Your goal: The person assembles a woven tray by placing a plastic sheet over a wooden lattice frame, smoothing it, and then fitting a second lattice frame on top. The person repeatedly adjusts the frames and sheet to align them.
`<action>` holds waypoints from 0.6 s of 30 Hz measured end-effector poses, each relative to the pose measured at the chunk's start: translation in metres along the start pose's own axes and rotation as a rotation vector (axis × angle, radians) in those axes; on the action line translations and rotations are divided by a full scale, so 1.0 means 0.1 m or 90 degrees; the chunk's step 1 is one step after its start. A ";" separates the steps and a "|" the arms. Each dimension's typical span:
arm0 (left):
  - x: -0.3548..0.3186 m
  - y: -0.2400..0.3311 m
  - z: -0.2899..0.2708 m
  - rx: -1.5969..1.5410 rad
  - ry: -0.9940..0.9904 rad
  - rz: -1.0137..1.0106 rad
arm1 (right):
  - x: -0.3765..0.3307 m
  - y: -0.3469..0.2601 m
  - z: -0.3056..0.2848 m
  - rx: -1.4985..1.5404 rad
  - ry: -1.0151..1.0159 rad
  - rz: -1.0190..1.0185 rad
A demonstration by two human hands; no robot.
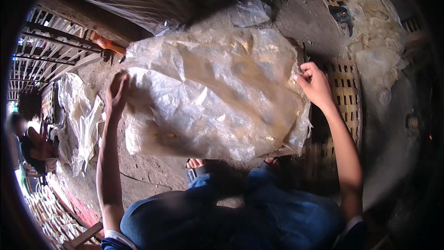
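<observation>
A crumpled, cloudy plastic sheet (208, 97) is spread in front of me, with brownish-yellow patches showing on or through it. It covers most of whatever lies beneath, which I cannot make out. At its right edge my right hand (317, 85) pinches the plastic between thumb and bent fingers. My left hand (116, 93) is at the opposite edge, its thumb against the sheet and its fingers curled round the side, partly in shadow.
Beside the sheet on the right stands a woven basket (346, 97). More plastic sheeting lies at the far right (374, 28) and on the left (78, 115). Clear plastic (134, 0) lies at the back. At the far left a person (37, 146) sits near slatted bamboo (55, 48). My sandalled feet are just below the sheet.
</observation>
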State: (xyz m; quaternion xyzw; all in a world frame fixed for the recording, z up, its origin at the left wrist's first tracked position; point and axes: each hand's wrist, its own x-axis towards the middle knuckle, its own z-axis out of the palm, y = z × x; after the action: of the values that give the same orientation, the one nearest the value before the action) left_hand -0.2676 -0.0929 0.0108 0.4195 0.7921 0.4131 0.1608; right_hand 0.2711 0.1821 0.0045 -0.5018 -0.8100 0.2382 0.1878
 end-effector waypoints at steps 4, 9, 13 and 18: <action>-0.05 0.06 -0.07 0.069 0.018 0.044 | 0.09 0.22 0.01 0.137 -0.072 0.049; -0.03 -0.01 -0.07 0.216 0.027 0.006 | 0.12 0.31 -0.08 0.208 -0.087 0.067; 0.02 -0.04 0.07 0.318 0.038 0.047 | 0.00 0.35 -0.05 0.020 0.074 -0.030; -0.01 -0.22 -0.10 0.330 0.060 0.134 | -0.38 -0.84 0.35 -0.033 0.102 -0.257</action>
State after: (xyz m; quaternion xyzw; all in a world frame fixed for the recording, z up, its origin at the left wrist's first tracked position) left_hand -0.2843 -0.1057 -0.0009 0.5069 0.8301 0.2302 -0.0324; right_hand 0.2079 0.1088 0.0217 -0.3511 -0.8825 0.1346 0.2824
